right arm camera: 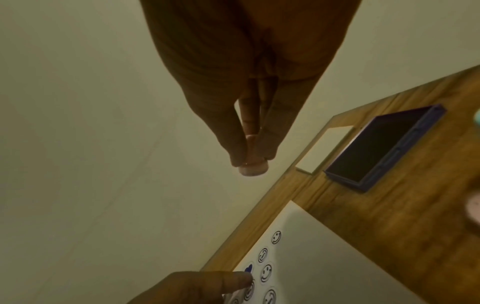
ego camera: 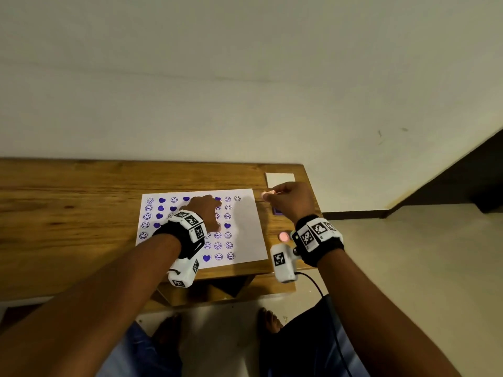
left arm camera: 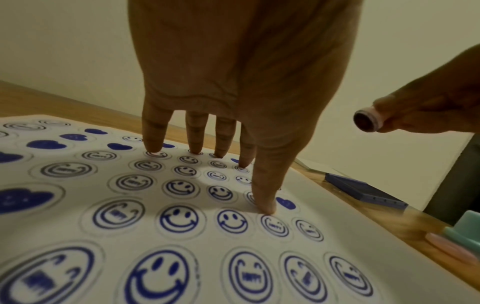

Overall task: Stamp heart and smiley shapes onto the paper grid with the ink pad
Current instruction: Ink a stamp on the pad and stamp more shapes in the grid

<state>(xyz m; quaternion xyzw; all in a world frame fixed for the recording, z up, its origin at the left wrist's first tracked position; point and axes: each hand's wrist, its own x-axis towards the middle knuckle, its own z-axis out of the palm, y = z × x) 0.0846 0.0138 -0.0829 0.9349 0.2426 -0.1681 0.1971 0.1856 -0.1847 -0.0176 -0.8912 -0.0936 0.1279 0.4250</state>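
Observation:
A white paper grid [ego camera: 246, 227] lies on the wooden table [ego camera: 68, 202], covered with purple hearts and smiley prints; its right columns are blank. My left hand [ego camera: 206, 212] rests on it with straight, spread fingers [left arm camera: 262, 197] pressing the sheet down. My right hand [ego camera: 288, 198] hovers above the table just right of the paper's top corner and pinches a small pink round stamp [ego camera: 265, 195] between thumb and fingers [right arm camera: 267, 144]. The stamp's [right arm camera: 253, 168] inked face [left arm camera: 363, 121] points left. The dark blue ink pad [right arm camera: 384, 148] lies open below that hand, mostly hidden in the head view.
A white card [ego camera: 280, 180] lies at the table's far right corner. Another pink stamp [ego camera: 284, 236] and a teal one [left arm camera: 465, 228] stand near the right edge of the table. A wall runs behind the table. The person's feet show below the front edge.

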